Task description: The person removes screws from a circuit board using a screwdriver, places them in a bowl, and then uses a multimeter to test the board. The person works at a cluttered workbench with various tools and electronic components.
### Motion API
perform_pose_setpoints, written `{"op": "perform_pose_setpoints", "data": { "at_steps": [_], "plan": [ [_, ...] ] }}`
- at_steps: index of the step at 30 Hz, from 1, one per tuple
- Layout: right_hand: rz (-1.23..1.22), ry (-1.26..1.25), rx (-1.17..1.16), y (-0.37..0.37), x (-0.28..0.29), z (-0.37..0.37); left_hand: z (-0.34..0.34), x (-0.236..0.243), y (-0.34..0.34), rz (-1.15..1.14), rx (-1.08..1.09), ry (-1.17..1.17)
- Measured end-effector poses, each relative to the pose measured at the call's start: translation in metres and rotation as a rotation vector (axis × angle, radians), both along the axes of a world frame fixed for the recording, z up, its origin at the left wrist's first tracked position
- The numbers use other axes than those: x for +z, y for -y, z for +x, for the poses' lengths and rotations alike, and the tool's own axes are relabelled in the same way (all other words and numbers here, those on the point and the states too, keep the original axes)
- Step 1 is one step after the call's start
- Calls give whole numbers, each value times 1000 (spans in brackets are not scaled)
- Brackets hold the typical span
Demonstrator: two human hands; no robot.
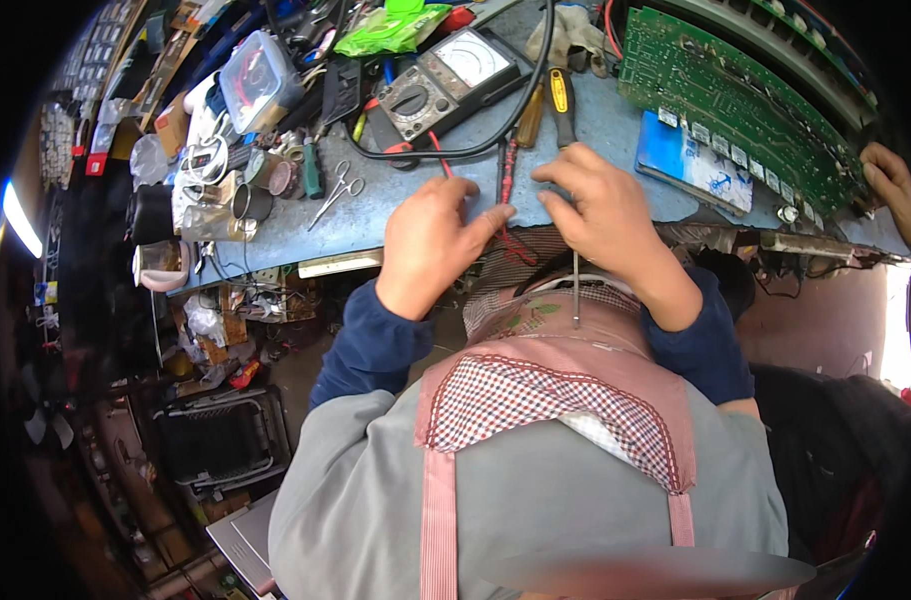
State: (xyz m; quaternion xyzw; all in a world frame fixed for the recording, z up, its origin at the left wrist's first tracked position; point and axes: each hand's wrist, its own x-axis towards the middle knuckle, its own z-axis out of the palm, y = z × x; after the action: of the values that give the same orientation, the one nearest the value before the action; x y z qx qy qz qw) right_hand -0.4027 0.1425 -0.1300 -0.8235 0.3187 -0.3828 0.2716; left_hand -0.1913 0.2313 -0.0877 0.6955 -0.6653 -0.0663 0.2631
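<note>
My left hand (427,240) is at the front edge of the blue bench, thumb stretched out and apart from the curled fingers. Its thumb tip is beside a bundle of red and black test leads (508,180). A red lead runs from the analog multimeter (445,85) to my left fingers. Opposite, my right hand (610,215) has its thumb and forefinger apart, with nothing visible between them. It lies over the shaft of a screwdriver with a yellow and black handle (560,105); the shaft tip (575,322) sticks out past the bench edge. My palms are hidden.
Forceps (335,195) and a green-handled tool (312,170) lie left. A blue-white box (690,165) sits by a large green circuit board (735,100). Another person's hand (892,190) touches the board's right end. A clear plastic container (258,80) stands among clutter.
</note>
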Motion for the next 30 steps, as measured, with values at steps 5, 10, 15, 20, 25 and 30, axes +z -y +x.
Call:
{"op": "perform_pose_setpoints", "data": {
  "at_steps": [5,10,15,20,25,30],
  "plan": [
    [-129,-23,-13,4,-10,4,-16,-13,14,161,124,102],
    [-119,-14,20,-5,0,-2,-20,3,8,323,104,-308],
    [-118,120,74,-1,-9,-5,-56,16,-3,259,-134,-679],
    [-156,479,-105,-11,5,-38,-6,1,-1,-208,-84,-120],
    [-143,528,-302,-14,-2,-58,51,-13,6,-171,182,243],
    [-158,362,-279,-7,-7,-62,43,-31,16,-163,286,118]
  ]
}}
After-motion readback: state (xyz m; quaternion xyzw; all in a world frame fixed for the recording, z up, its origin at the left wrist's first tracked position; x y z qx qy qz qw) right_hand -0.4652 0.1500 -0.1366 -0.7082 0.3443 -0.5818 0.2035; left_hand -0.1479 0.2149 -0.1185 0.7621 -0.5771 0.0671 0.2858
